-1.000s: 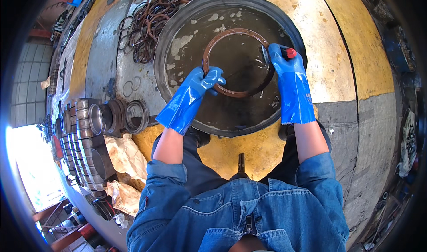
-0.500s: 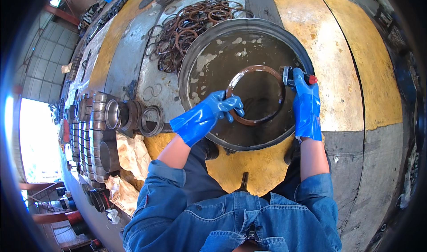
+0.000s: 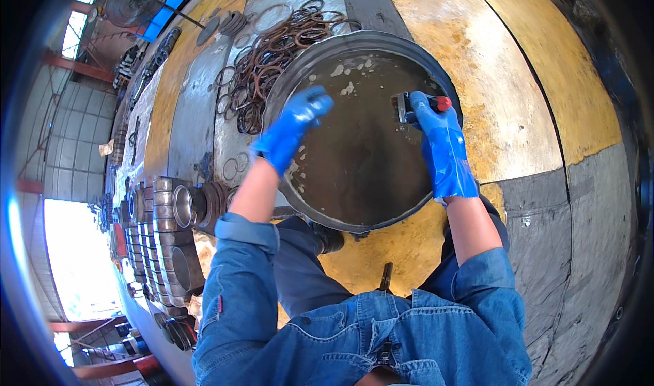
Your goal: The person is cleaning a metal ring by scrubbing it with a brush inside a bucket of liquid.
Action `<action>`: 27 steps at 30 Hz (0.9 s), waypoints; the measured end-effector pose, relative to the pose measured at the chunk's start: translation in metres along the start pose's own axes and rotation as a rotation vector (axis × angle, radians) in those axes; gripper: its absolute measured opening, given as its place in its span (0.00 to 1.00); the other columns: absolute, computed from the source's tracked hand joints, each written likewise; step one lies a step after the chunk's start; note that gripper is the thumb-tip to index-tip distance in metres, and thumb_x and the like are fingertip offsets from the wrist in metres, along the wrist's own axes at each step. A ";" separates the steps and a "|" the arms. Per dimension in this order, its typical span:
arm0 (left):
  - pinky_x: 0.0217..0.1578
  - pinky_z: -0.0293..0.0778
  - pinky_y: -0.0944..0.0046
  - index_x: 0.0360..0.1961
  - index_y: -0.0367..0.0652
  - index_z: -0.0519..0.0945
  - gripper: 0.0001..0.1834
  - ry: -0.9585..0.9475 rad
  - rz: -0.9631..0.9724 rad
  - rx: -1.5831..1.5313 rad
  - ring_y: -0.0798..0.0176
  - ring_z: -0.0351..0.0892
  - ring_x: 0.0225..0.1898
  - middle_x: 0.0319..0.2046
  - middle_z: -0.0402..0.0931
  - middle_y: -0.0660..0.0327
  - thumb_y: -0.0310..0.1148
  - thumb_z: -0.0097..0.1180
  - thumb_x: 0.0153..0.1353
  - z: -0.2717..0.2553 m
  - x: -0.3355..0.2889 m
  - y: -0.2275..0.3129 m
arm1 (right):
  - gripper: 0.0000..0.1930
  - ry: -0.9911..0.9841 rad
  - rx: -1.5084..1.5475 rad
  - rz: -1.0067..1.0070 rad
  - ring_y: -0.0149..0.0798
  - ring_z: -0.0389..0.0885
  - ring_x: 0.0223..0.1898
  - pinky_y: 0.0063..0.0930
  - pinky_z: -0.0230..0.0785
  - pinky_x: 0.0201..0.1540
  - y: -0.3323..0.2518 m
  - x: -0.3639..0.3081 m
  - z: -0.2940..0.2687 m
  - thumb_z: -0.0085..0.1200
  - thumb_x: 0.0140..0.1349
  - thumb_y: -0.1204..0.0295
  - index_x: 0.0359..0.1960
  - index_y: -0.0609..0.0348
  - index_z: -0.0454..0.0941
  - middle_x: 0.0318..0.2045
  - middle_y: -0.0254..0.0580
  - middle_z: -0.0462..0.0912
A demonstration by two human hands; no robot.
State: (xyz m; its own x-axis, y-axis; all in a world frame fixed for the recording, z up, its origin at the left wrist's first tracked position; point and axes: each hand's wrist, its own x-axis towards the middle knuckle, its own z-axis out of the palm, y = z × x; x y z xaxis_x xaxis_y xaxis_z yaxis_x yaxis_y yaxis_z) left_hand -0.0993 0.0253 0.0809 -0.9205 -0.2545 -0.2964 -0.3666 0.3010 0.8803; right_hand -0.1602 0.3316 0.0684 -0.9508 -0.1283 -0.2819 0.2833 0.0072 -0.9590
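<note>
My right hand [image 3: 439,131], in a long blue rubber glove, is closed around a short brush [image 3: 403,108] with a grey head and a red-tipped dark handle. It hovers over the right part of a wide round dark tub [image 3: 272,117] of murky brown liquid [image 3: 361,154]. On the other side, my left hand [image 3: 296,124], gloved the same way, is raised above the tub's left rim. Motion smears its fingers, and no ring shows in it. Beyond that hand lies a heap of brown and dark rings [image 3: 269,66] on the metal-plated floor.
Stacked metal cylinders [image 3: 167,229] stand to the left, with loose thin rings [image 3: 236,165] near them. A fan [image 3: 136,1] and a blue object [image 3: 167,11] are at the far left. Yellow and grey floor plates [image 3: 490,66] run along the right.
The large brown ring has left my left hand, which has moved up and left. My right hand with the brush has shifted left in the picture, as has the tub with the view.
</note>
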 end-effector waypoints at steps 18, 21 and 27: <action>0.51 0.83 0.45 0.49 0.47 0.85 0.23 -0.216 -0.032 1.297 0.44 0.85 0.53 0.50 0.85 0.51 0.42 0.73 0.53 0.107 -0.023 -0.079 | 0.22 -0.071 0.109 0.071 0.27 0.79 0.36 0.23 0.71 0.44 -0.024 -0.027 0.014 0.64 0.66 0.53 0.43 0.64 0.85 0.34 0.35 0.85; 0.51 0.82 0.43 0.50 0.48 0.85 0.22 -0.269 -0.114 1.324 0.42 0.85 0.53 0.51 0.85 0.49 0.39 0.71 0.54 0.105 -0.022 -0.080 | 0.23 -0.109 0.102 0.047 0.27 0.78 0.36 0.24 0.70 0.43 -0.020 -0.021 0.015 0.63 0.66 0.52 0.43 0.63 0.86 0.34 0.35 0.85; 0.48 0.83 0.45 0.47 0.49 0.87 0.18 -0.089 -0.060 1.301 0.46 0.86 0.52 0.49 0.86 0.52 0.37 0.71 0.54 0.101 -0.023 -0.097 | 0.24 -0.106 0.067 0.101 0.27 0.78 0.36 0.24 0.68 0.42 -0.025 -0.033 0.018 0.63 0.65 0.50 0.43 0.61 0.86 0.33 0.36 0.85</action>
State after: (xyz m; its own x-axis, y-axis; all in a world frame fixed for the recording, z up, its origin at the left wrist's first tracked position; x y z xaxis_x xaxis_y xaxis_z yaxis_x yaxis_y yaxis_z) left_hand -0.0560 0.0952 -0.0350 -0.8856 -0.2522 -0.3901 -0.2222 0.9675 -0.1211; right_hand -0.1333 0.3174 0.1022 -0.8994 -0.2345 -0.3688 0.3882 -0.0406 -0.9207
